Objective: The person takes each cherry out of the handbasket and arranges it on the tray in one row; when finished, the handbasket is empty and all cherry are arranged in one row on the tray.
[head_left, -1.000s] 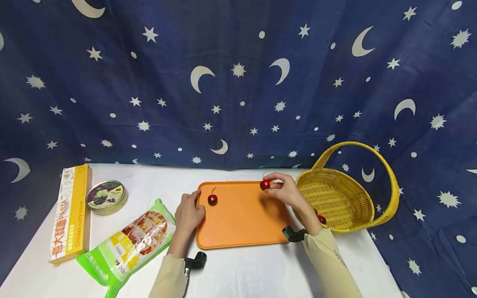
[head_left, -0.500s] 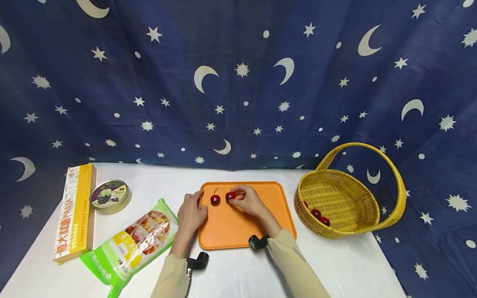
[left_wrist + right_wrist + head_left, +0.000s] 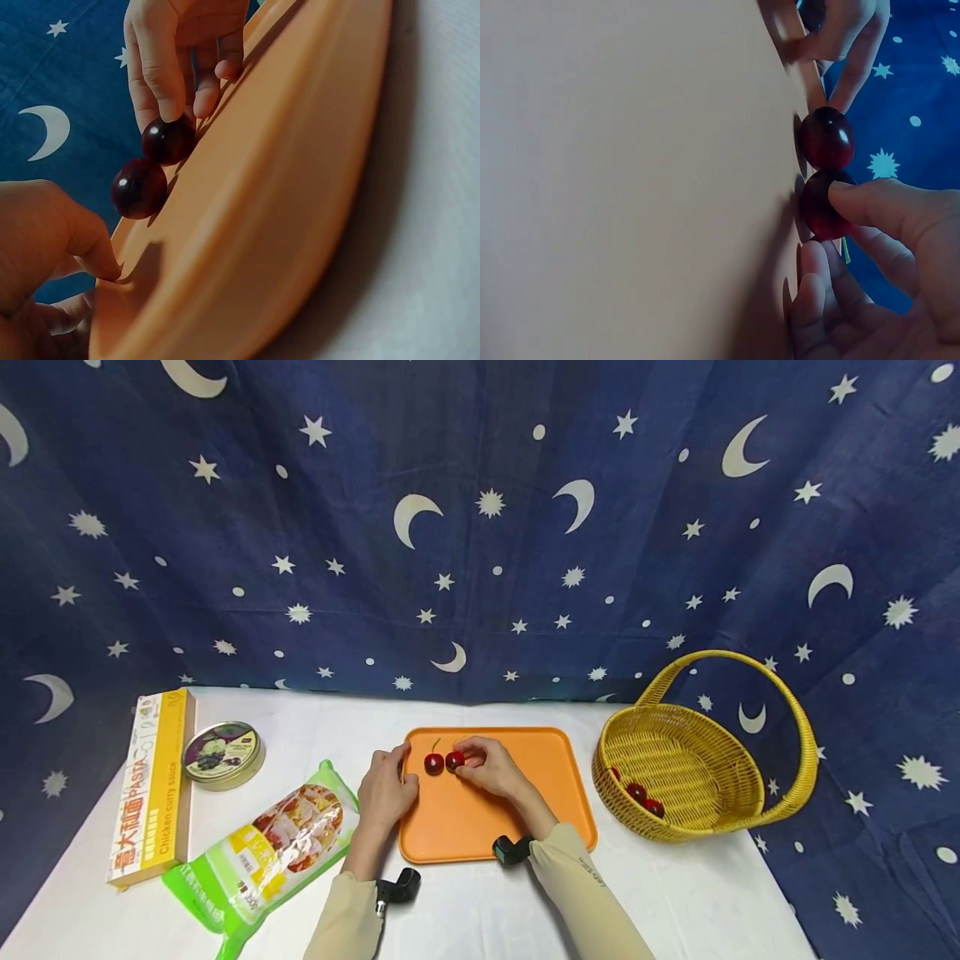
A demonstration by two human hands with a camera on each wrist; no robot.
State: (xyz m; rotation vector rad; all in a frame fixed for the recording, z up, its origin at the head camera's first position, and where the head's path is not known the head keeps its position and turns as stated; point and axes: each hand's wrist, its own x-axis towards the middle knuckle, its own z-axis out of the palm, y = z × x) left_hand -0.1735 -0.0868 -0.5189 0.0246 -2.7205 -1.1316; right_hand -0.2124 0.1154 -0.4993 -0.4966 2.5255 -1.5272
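My right hand [image 3: 487, 768] pinches a dark red cherry [image 3: 454, 761] between thumb and fingers, low over the orange tray [image 3: 495, 827]. Right beside it, touching in the wrist views, a second cherry [image 3: 433, 764] with a green stem sits near the tray's left end. My left hand [image 3: 386, 787] grips the tray's left edge, thumb [image 3: 94, 244] inside the rim and fingers on the outer side. In the right wrist view the held cherry [image 3: 826, 210] is partly covered by the thumb.
A yellow wicker basket [image 3: 675, 718] with several cherries [image 3: 636, 792] stands right of the tray. To the left lie a green food bag [image 3: 270, 843], a round tin [image 3: 222, 755] and a pasta box [image 3: 153, 785]. A dark blue starry cloth [image 3: 480, 527] hangs behind.
My right hand has carried the cherry left from beside the basket, setting it against the stemmed cherry. The left hand stays at the tray's edge. The head view shifted slightly.
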